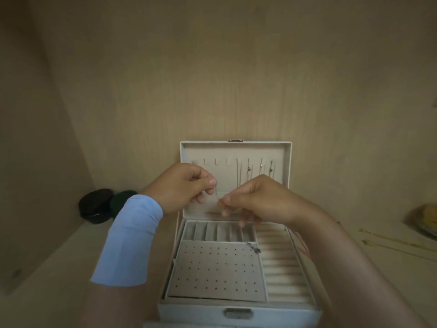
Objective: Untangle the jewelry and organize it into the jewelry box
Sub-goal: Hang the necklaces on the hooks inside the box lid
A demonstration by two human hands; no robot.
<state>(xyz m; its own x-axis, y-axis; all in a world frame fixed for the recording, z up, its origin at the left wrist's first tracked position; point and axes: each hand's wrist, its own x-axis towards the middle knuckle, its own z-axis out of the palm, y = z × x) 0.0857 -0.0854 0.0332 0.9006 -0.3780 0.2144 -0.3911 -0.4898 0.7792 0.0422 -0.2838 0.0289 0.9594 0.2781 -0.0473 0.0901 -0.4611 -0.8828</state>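
The left hand point(186, 185) has its fingers curled, pinching a thin chain point(216, 197) between thumb and forefinger. The chain runs the short gap to the right hand point(255, 200), which also pinches it. Both hands are raised above the open jewelry box point(189, 311), in front of its upright lid.

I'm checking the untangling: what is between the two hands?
In the head view, a thin, faint chain spans the short gap between the left hand and the right hand. Both pinch it, in front of the open jewelry box lid.
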